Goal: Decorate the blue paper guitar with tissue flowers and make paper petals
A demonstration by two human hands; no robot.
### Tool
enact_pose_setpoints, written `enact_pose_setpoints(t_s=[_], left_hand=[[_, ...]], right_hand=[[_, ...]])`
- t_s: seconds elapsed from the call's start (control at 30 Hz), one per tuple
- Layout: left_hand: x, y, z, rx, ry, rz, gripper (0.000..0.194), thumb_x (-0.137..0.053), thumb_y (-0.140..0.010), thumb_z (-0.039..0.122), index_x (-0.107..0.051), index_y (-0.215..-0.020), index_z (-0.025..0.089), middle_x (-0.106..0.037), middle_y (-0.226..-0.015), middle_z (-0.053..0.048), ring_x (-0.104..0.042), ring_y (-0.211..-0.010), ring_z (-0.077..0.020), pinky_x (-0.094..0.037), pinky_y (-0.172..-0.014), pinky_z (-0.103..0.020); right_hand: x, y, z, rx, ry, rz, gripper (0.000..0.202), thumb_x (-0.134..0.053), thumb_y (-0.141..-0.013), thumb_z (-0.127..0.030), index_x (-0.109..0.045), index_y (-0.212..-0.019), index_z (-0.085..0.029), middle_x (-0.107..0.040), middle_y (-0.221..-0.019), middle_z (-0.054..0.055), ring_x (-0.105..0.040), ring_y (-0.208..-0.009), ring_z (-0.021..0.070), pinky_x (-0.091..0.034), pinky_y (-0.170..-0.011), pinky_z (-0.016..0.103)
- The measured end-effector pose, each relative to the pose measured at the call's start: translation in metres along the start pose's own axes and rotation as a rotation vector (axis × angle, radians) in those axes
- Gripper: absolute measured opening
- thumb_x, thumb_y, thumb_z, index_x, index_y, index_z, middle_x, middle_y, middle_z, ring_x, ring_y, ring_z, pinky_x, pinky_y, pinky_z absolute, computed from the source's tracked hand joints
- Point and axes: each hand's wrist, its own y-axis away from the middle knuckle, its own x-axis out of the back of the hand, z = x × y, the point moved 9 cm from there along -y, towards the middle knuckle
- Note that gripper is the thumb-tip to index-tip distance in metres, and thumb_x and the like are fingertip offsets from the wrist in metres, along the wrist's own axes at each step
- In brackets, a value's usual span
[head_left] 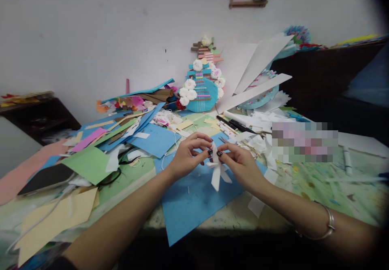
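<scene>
Between my two hands is a white paper piece (216, 176) with several narrow strips fanning out below the fingertips. My left hand (192, 153) pinches its upper part from the left, thumb against fingers. From the right, my right hand (238, 160) pinches the same piece close by, and scissor tips (223, 140) show just above that hand. What the right hand's curled fingers hold besides the paper is partly hidden. Below lies a blue sheet (194, 209), its near corner hanging over the table edge.
A blue paper instrument with white flowers (202, 96) leans against the wall. Black markers (238, 125) and white paper scraps (258, 142) lie to the right. At left are a green sheet (88, 164), a dark phone-like slab (45, 179) and cream paper (57, 221).
</scene>
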Motion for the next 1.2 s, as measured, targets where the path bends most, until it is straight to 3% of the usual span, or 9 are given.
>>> enact_pose_setpoints(t_s=[0.23,0.47,0.6,1.0,1.2], left_hand=[[0.000,0.001,0.004,-0.050,-0.049,0.017,0.013,-0.067,-0.072,0.021,-0.066,-0.082,0.013,-0.055,-0.100,-0.007,-0.059,-0.068,-0.0077,-0.047,-0.048,-0.012],[-0.002,-0.004,-0.012,0.042,0.232,-0.027,0.018,-0.069,-0.073,0.029,-0.069,-0.080,0.012,-0.054,-0.099,-0.007,-0.060,-0.064,-0.0092,-0.052,-0.045,-0.019],[-0.005,-0.004,-0.018,0.077,0.325,-0.061,0.017,-0.070,-0.072,0.029,-0.071,-0.080,0.014,-0.056,-0.100,-0.007,-0.062,-0.059,-0.0090,-0.052,-0.043,-0.020],[-0.010,-0.001,-0.026,0.122,0.463,-0.063,0.010,-0.075,-0.067,0.021,-0.072,-0.074,0.014,-0.061,-0.094,-0.005,-0.060,-0.052,-0.0064,-0.051,-0.045,-0.019],[-0.009,0.000,-0.025,0.102,0.445,-0.057,0.010,-0.072,-0.071,0.021,-0.072,-0.076,0.013,-0.059,-0.092,-0.005,-0.060,-0.056,-0.0071,-0.050,-0.046,-0.018]], right_hand=[[-0.002,0.001,0.002,-0.011,-0.048,-0.011,0.022,-0.055,-0.078,-0.039,-0.057,-0.089,-0.020,-0.067,-0.067,0.002,-0.052,-0.049,0.0129,-0.031,-0.045,0.023],[-0.002,0.000,0.001,0.013,-0.014,-0.017,0.018,-0.055,-0.079,-0.038,-0.057,-0.085,-0.022,-0.063,-0.058,0.000,-0.059,-0.057,0.0171,-0.040,-0.051,0.026],[-0.005,-0.001,0.002,0.001,-0.123,-0.045,0.015,-0.056,-0.079,-0.035,-0.055,-0.082,-0.021,-0.065,-0.063,0.001,-0.061,-0.060,0.0171,-0.044,-0.057,0.028],[-0.017,0.000,-0.010,0.051,-0.328,-0.186,0.015,-0.059,-0.079,-0.033,-0.056,-0.077,-0.018,-0.068,-0.068,0.003,-0.064,-0.065,0.0174,-0.047,-0.066,0.031],[-0.016,0.001,-0.013,0.055,-0.378,-0.187,0.019,-0.062,-0.078,-0.037,-0.060,-0.078,-0.018,-0.068,-0.069,0.003,-0.066,-0.067,0.0173,-0.050,-0.068,0.031]])
